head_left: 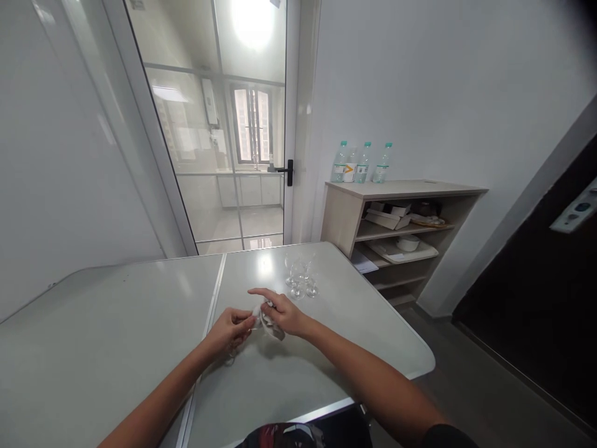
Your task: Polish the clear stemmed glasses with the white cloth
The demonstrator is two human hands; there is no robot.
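My left hand is closed around a clear stemmed glass; its round foot shows below my fingers. The bowl is mostly hidden by my hands and the cloth. A whitish cloth is bunched in my right hand, pressed against the glass, with the index finger stretched out. Both hands meet just above the table. Beyond my right hand stands a cluster of several clear stemmed glasses, upright and close together.
The pale table has a metal seam and a rounded right corner. Behind it is a glass door with a black handle. At the right, a wooden shelf unit carries several bottles on top, with boxes and trays inside.
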